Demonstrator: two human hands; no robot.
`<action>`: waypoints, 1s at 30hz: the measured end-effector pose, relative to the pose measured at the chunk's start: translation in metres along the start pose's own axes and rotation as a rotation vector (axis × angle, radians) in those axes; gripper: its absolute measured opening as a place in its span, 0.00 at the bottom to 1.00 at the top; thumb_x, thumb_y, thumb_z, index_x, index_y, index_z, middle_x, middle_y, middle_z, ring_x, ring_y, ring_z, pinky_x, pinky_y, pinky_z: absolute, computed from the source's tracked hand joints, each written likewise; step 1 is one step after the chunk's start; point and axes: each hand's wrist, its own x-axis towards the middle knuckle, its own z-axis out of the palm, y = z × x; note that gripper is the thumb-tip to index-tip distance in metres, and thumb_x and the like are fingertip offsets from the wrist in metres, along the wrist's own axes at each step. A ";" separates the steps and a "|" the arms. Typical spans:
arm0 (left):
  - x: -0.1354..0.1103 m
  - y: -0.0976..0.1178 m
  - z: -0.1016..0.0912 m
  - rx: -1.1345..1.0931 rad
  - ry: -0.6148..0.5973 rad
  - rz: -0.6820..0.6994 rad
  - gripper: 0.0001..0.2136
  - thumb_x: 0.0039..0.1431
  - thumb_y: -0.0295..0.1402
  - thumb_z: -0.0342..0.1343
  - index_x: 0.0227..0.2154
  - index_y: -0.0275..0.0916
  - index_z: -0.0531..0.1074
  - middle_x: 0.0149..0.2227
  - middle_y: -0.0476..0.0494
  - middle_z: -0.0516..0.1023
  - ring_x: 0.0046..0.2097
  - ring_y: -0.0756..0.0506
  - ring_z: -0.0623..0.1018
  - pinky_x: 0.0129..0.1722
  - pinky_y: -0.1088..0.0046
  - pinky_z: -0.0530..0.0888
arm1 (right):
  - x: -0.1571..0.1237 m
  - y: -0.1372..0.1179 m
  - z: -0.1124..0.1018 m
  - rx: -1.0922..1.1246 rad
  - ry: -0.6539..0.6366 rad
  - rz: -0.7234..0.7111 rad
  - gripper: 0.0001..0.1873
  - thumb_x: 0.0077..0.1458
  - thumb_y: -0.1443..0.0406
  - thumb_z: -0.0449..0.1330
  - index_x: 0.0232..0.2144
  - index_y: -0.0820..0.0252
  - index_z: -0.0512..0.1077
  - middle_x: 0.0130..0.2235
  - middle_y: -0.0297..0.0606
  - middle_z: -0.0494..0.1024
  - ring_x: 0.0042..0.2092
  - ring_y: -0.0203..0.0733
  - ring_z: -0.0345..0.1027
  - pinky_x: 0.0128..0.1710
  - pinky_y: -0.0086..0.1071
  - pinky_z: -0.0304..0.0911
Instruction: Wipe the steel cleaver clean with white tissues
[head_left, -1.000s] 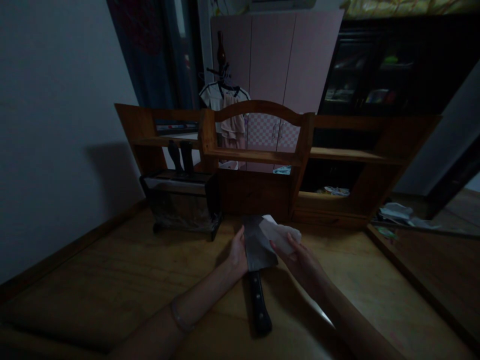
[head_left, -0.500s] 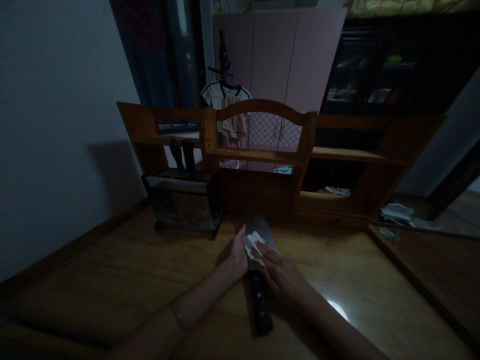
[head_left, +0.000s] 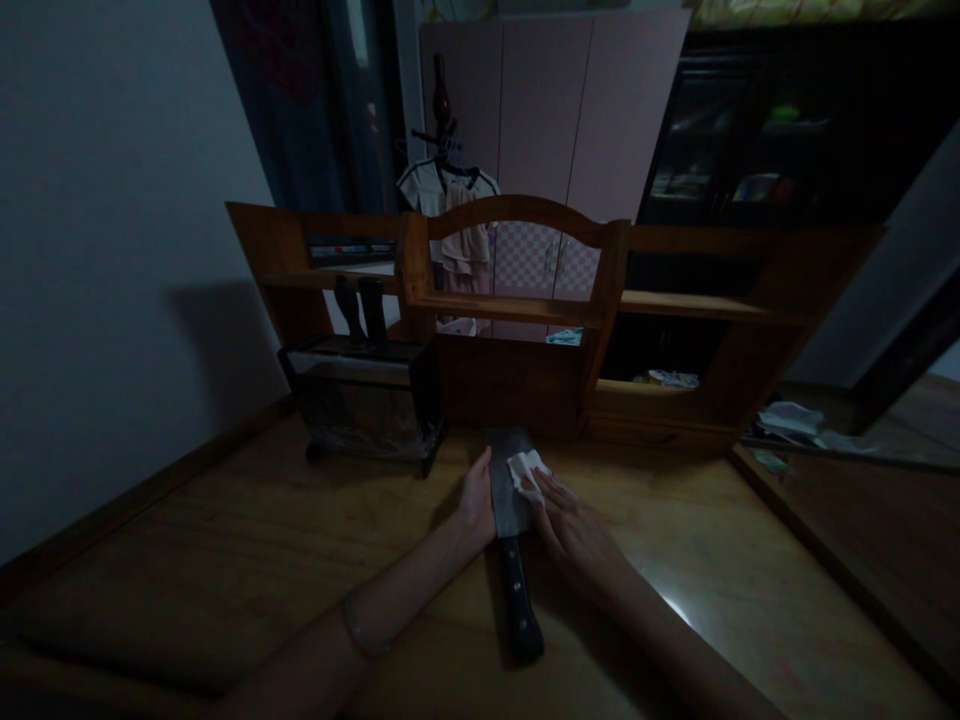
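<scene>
A cleaver [head_left: 511, 512] with a broad grey blade and a black riveted handle points away from me over the wooden tabletop [head_left: 300, 560]. My left hand [head_left: 475, 498] grips the blade along its left edge, the thumb on top and the other fingers hidden beneath. In my right hand [head_left: 568, 525] is a crumpled white tissue [head_left: 528, 472], pressed by the fingers onto the right part of the blade. The handle lies toward me with neither hand on it.
A knife block [head_left: 367, 400] holding black-handled knives stands at the back left. Behind it runs a wooden shelf unit [head_left: 517, 315] with a drawer at its lower right. A wall [head_left: 112, 300] bounds the left side, and a raised wooden edge [head_left: 832, 560] the right.
My right hand has slid the tissue rightward and slightly up over the blade, uncovering more of the blade near the handle. My left hand keeps its hold on the cleaver.
</scene>
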 end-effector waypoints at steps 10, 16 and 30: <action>0.003 0.000 -0.006 0.063 0.114 -0.113 0.24 0.64 0.49 0.44 0.27 0.32 0.72 0.23 0.37 0.77 0.27 0.40 0.78 0.36 0.62 0.75 | 0.001 -0.022 0.006 0.044 -0.114 -0.089 0.25 0.68 0.62 0.42 0.65 0.53 0.51 0.67 0.35 0.52 0.68 0.42 0.42 0.67 0.46 0.45; 0.002 -0.002 0.001 -0.003 0.000 0.001 0.20 0.66 0.42 0.44 0.41 0.29 0.73 0.36 0.34 0.80 0.37 0.40 0.80 0.45 0.63 0.73 | 0.000 0.003 0.003 -0.025 -0.028 0.035 0.24 0.68 0.60 0.41 0.62 0.57 0.59 0.65 0.40 0.57 0.67 0.45 0.46 0.66 0.48 0.48; 0.011 -0.008 -0.011 0.099 0.069 -0.056 0.20 0.63 0.46 0.48 0.35 0.30 0.74 0.28 0.36 0.79 0.33 0.40 0.80 0.42 0.63 0.75 | 0.003 -0.011 0.003 0.226 -0.106 -0.063 0.24 0.68 0.60 0.42 0.65 0.51 0.53 0.68 0.34 0.50 0.68 0.44 0.41 0.67 0.48 0.44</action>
